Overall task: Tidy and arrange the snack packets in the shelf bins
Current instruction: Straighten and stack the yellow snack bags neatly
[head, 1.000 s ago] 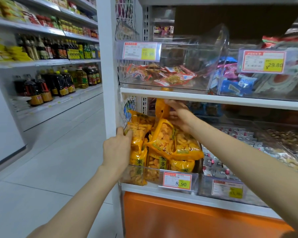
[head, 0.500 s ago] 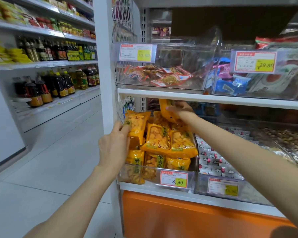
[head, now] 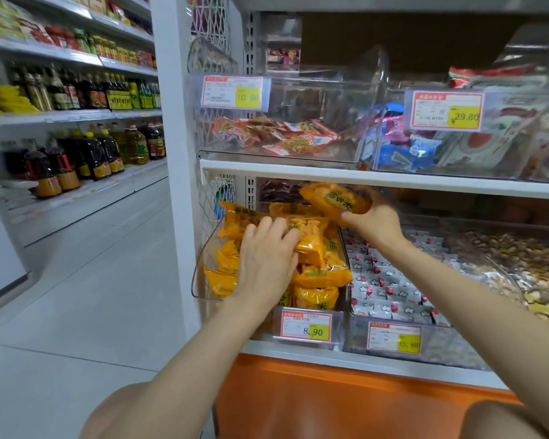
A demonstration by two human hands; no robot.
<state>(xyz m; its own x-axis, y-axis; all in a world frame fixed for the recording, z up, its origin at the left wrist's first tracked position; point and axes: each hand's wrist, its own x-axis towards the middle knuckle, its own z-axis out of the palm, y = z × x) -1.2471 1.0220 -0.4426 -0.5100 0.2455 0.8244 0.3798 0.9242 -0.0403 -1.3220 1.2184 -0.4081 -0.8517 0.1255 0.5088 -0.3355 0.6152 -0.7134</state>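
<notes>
- Here, the right hand [head: 377, 223] curls round one yellow packet [head: 333, 199], held at 1 o'clock above the pile [head: 317, 274]; its green label's characters are too blurred to read.
- The left hand [head: 267, 258] lies on the pile in the bin [head: 200, 274], fingers fairly straight and together.
- The 8.90 tag [head: 306, 327] is at the bin's 6 o'clock, with the 15.80 tag [head: 393, 340] at its 3 o'clock.
- On the upper shelf are the 10.90 tag [head: 233, 92] and the 29.80 tag [head: 446, 110].

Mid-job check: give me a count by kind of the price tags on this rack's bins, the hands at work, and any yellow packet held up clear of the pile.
Price tags: 4, reading 10.90, 29.80, 8.90, 15.80
Hands: 2, left hand resting on the yellow pile, right hand gripping
Lifted yellow packet: 1
Total: 7
</notes>
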